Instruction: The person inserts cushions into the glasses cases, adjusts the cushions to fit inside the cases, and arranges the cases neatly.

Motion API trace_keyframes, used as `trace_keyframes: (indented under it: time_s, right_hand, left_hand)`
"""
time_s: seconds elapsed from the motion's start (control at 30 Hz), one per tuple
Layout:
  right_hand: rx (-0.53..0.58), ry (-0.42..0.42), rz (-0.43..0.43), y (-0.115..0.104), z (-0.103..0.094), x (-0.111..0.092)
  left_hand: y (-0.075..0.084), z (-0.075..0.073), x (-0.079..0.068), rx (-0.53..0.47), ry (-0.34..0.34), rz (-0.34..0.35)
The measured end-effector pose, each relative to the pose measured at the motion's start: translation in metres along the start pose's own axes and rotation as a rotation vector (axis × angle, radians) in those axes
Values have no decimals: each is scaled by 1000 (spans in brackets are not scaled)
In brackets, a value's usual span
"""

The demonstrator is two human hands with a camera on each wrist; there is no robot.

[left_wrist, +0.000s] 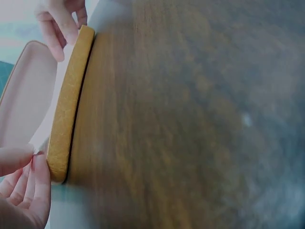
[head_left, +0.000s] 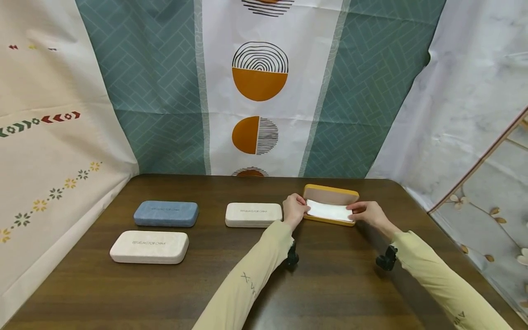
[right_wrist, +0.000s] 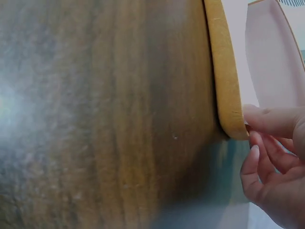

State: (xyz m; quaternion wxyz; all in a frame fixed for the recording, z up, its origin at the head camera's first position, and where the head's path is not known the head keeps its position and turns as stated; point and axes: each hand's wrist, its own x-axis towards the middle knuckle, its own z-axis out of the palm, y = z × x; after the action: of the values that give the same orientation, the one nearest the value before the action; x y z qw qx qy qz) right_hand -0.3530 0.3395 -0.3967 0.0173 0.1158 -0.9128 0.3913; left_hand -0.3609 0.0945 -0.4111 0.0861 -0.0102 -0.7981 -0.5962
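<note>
An open yellow glasses case lies on the table at the right, its pale-lined lid tilted up at the back. Inside is a flat white sheet, like folded cloth or paper. My left hand is at the case's left end, pinching the sheet's end between thumb and fingers. At the right end, my right hand pinches the other end, thumb over the white surface, other fingers curled beside the case's end.
A white glasses case lies shut just left of my left hand. Farther left are a shut blue case and, nearer, another shut white case. All rest on the brown wooden table, with a patterned curtain behind it.
</note>
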Motion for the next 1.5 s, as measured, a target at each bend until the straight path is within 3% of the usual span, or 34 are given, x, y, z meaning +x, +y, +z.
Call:
trace_keyframes:
  time_s: [0.23,0.4,0.53,0.67,0.8,0.97,1.2,1.5]
  right_hand:
    - [39,21,9,0,1,-2]
    - [52,80,13,-1,0,-4]
    - [58,198,25,-1,1,-7]
    - [300,341,68,-4,3,-7]
    - [505,390,116,-6,7,-6]
    - [500,375,183,-12,14,-4]
    - [488,352,321,-22,26,3]
    - [437,375,322,-23,32,6]
  left_hand:
    - [1,0,0,122,73,81]
    - [4,-2,-3,87,48,70]
    - [7,-1,-5,52,44,55]
    - [8,1,-4,27,40,82]
    - [11,0,-5,-14,-20,65]
    - [13,-1,-4,-67,-87,20]
    - [13,-3,-3,-114,-115,-17]
    - [16,-3,-6,-114,-118,-33]
